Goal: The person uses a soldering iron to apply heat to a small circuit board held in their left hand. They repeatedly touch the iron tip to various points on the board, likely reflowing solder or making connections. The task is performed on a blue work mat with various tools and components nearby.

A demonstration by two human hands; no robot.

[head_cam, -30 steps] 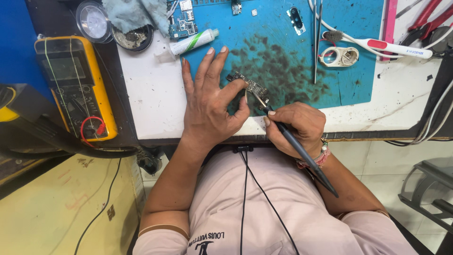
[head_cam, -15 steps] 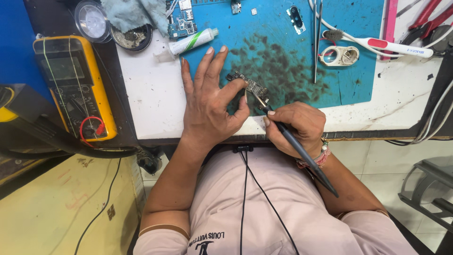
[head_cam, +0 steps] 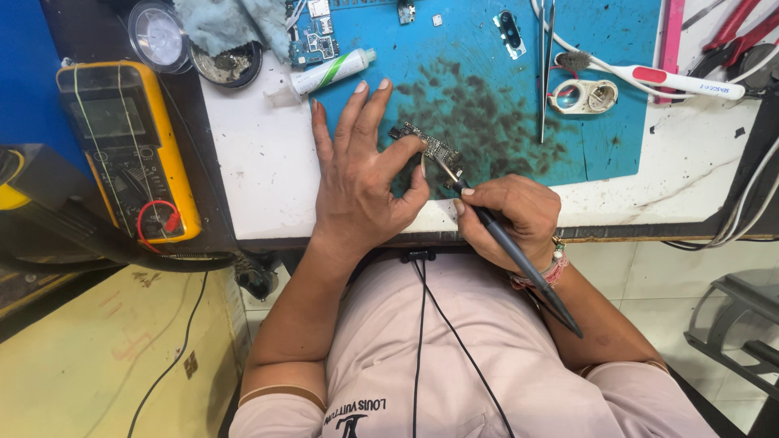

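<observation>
My left hand (head_cam: 361, 178) lies flat on the blue work mat (head_cam: 487, 89), fingers spread, its thumb and forefinger pinning a small dark circuit board (head_cam: 426, 146). My right hand (head_cam: 511, 215) grips a thin black pen-like tool (head_cam: 511, 251) with a metal tip. The tip touches the near end of the board. The tool's tail points back past my wrist over my pink shirt.
A yellow multimeter (head_cam: 130, 150) lies at the left. A white-green tube (head_cam: 329, 73), another blue circuit board (head_cam: 312, 36), a grey cloth (head_cam: 223, 24), tweezers (head_cam: 545, 73), a white toothbrush (head_cam: 649, 77), a small twin-ring part (head_cam: 584, 96) and red pliers (head_cam: 730, 28) lie farther back. The table edge (head_cam: 633, 231) runs below.
</observation>
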